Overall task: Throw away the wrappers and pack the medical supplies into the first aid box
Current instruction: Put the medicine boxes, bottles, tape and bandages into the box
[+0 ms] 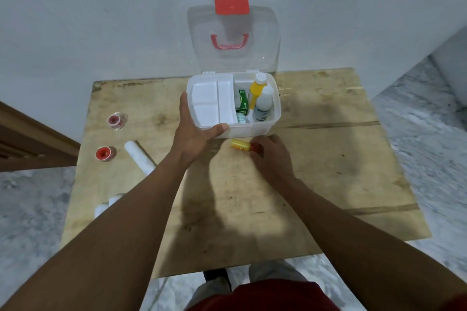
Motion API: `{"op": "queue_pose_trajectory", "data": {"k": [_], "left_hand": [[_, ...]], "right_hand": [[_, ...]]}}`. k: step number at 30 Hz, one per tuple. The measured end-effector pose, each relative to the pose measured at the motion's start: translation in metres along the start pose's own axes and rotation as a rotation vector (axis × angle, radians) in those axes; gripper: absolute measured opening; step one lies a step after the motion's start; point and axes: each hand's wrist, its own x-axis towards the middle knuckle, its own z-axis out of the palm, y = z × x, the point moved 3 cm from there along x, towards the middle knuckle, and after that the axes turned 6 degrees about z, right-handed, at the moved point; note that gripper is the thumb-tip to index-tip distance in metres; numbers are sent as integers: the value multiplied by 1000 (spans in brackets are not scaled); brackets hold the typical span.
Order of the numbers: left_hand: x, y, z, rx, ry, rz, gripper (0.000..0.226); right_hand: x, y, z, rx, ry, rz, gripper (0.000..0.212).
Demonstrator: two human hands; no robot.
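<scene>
The first aid box (274,122) stands open at the table's far middle, its clear lid (233,38) with red latch and handle raised against the wall. Inside are a white divided tray, a green packet, a yellow bottle (255,93) and a white bottle (264,106). My left hand (195,131) grips the box's front left corner, thumb on the front rim. My right hand (271,156) closes around the red-capped end of a small yellow bottle (240,145) lying on the table just in front of the box.
On the wooden table (328,159), two red tape rolls (116,120) (103,153) and a white bandage roll (139,158) lie at the left. More white items (106,206) sit at the left edge, partly hidden by my forearm. A wooden frame (30,141) stands further left.
</scene>
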Motion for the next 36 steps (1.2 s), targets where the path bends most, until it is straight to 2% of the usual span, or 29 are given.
{"op": "queue_pose_trajectory", "data": {"k": [3, 11, 16, 20, 24, 32, 36], "left_hand": [[-1, -3, -1, -1, -4, -17, 102], [-3, -6, 0, -17, -16, -11, 102], [-2, -6, 1, -33, -8, 8, 103], [-1, -1, 2, -38, 1, 46, 100], [-1, -1, 4, -47, 0, 67, 93], [2, -6, 4, -25, 12, 43, 99], [2, -7, 3, -7, 18, 30, 101]], "right_hand": [[-6, -1, -5, 58, 29, -24, 23], [-28, -15, -50, 453, 207, 16, 31], [-27, -31, -82, 517, 290, -39, 25], [-12, -45, -100, 444, 341, -125, 33], [5, -55, -106, 268, 384, -280, 42], [27, -62, -88, 224, 318, -264, 21], [37, -61, -75, 126, 306, -291, 15]]}}
